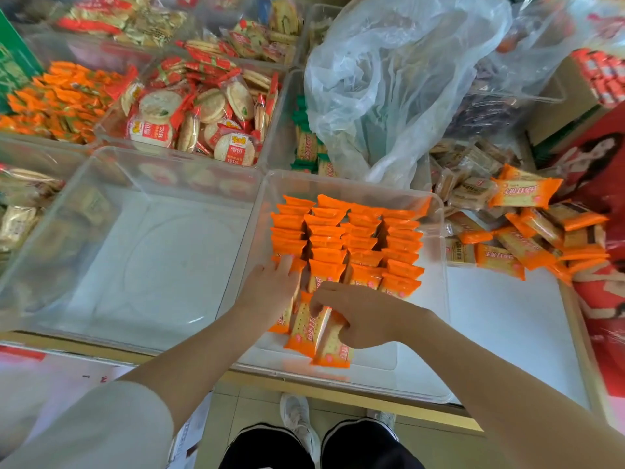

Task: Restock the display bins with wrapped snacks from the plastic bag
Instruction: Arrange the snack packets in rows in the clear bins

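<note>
Plastic bag (399, 79) is slumping beyond both hands; loose packets (527, 238) are lying right of them. Left hand (270, 286) is resting flat, released, on snack rows (348, 238) inside clear bin (439, 299). Right hand (358, 313) is gripping orange snack packets (314, 330).

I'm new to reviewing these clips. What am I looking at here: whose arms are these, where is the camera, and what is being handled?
No machine here: a person wears a camera on the head, looking down at their own arms. The left hand rests against rows of orange-wrapped snacks standing in a clear bin. The right hand grips a few loose packets at the front of that bin. The neighbouring bin to the left holds nothing. Behind sits a crumpled plastic bag, and more packets lie in a loose pile to the right.
</note>
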Action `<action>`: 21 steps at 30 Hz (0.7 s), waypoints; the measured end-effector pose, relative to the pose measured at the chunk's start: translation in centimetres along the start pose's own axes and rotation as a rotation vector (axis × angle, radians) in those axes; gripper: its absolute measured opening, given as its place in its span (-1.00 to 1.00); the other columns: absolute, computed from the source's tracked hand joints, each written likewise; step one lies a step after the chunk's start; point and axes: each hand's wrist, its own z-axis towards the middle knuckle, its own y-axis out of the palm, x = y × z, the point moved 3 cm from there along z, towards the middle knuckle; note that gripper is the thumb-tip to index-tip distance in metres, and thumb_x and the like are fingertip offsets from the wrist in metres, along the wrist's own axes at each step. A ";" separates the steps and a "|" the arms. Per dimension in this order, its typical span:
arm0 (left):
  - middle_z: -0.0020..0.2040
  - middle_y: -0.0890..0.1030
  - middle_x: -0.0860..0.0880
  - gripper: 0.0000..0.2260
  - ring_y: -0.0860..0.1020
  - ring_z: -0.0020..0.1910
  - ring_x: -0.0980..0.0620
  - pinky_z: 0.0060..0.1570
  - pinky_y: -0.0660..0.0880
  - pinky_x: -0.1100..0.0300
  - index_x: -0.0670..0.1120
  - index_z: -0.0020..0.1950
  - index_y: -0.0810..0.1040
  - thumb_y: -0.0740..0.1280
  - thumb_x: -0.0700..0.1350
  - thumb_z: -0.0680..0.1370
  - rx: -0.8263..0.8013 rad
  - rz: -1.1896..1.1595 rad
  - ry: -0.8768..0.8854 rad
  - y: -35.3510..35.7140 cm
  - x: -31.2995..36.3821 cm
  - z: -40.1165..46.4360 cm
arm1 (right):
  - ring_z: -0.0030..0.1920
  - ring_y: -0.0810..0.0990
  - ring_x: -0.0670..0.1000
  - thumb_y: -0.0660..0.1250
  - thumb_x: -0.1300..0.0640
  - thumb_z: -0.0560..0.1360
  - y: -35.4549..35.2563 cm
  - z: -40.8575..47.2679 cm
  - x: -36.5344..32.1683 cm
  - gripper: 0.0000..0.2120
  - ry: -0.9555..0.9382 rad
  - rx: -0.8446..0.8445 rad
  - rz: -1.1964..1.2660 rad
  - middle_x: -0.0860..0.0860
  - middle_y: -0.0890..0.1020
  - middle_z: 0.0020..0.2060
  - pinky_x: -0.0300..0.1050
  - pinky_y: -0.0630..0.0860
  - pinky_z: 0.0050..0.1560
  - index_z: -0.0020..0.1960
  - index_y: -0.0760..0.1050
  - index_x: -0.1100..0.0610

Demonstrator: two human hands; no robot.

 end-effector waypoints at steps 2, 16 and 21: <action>0.24 0.34 -0.16 -0.75 0.45 0.15 -0.14 0.03 0.41 0.07 -0.17 0.25 0.38 0.18 -0.22 0.57 -0.067 0.011 -0.028 0.6 -0.4 0.2 | -0.09 0.44 -0.02 0.28 0.30 0.40 1.1 1.4 0.5 -0.59 0.024 0.002 0.022 -0.04 0.44 0.03 -0.17 0.42 -0.18 0.22 0.35 0.07; -0.30 0.53 -0.13 -0.78 0.55 -0.38 -0.11 -0.49 0.43 0.15 -0.17 -0.26 0.56 0.49 -0.31 0.15 0.149 -0.007 0.080 0.7 -0.5 0.3 | -0.01 0.53 0.05 0.31 0.03 0.53 5.1 1.3 4.0 -0.71 0.655 0.412 0.310 0.04 0.51 0.01 -0.20 0.43 -0.17 0.16 0.34 0.14; -0.23 0.59 -0.12 -0.82 0.56 -0.34 -0.08 -0.38 0.45 0.16 -0.18 -0.17 0.61 0.36 -0.29 0.25 0.182 0.135 0.085 -0.1 -0.9 1.1 | -0.30 0.45 0.00 0.36 0.00 0.50 7.3 2.8 4.5 -0.62 0.874 0.173 0.937 0.07 0.42 -0.28 -0.20 0.47 -0.31 0.15 0.40 0.26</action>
